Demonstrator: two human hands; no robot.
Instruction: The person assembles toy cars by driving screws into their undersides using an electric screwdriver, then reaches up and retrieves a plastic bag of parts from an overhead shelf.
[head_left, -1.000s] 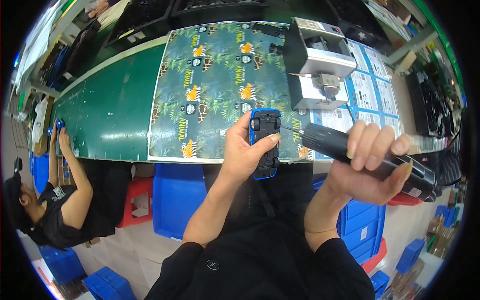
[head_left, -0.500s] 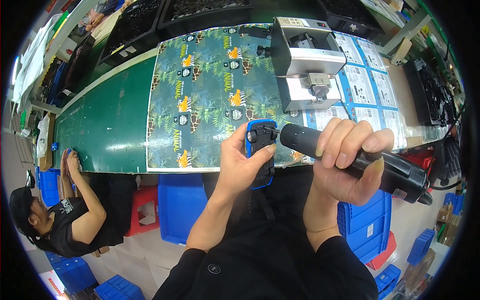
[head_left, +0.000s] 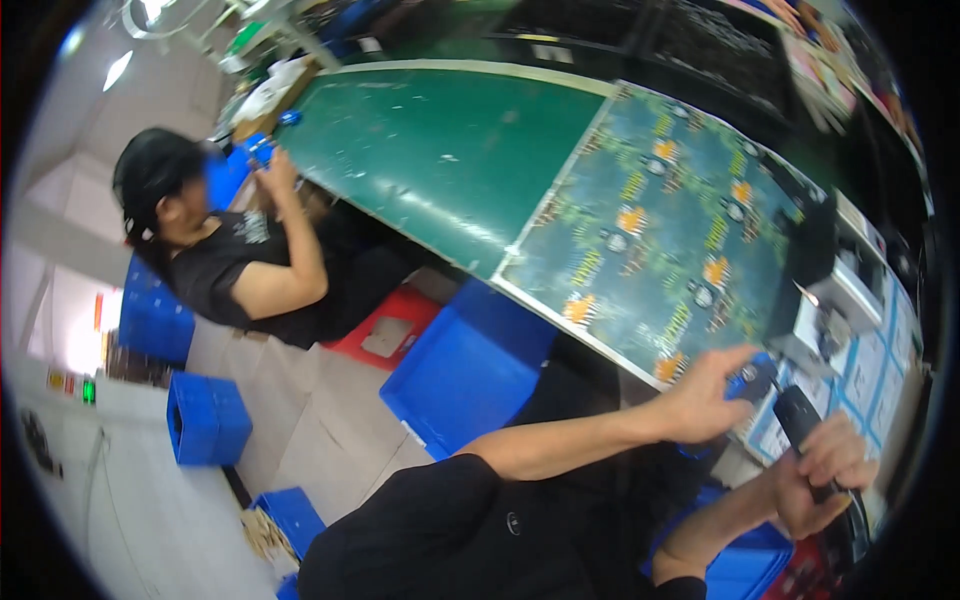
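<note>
My left hand (head_left: 697, 403) is closed around a toy car (head_left: 752, 377) with a blue body and a dark underside. In my right hand (head_left: 822, 470) is a black electric screwdriver (head_left: 796, 418), gripped around its barrel. Its bit points at the car's underside; blur hides whether the two touch. Just beyond both hands stands a silver metal machine (head_left: 818, 335) on the bench, possibly a screw feeder.
The green bench (head_left: 430, 160) carries a printed jungle-pattern sheet (head_left: 640, 240). A co-worker (head_left: 225, 250) sits at the left, holding a small blue thing (head_left: 260, 150). Below the bench edge are a blue bin (head_left: 465, 370) and a red stool (head_left: 385, 325). Black trays (head_left: 715, 50) line the far side.
The view has swung left, so my hands and the machine now appear farther right and more of the co-worker shows. I still hold the car and the screwdriver.
</note>
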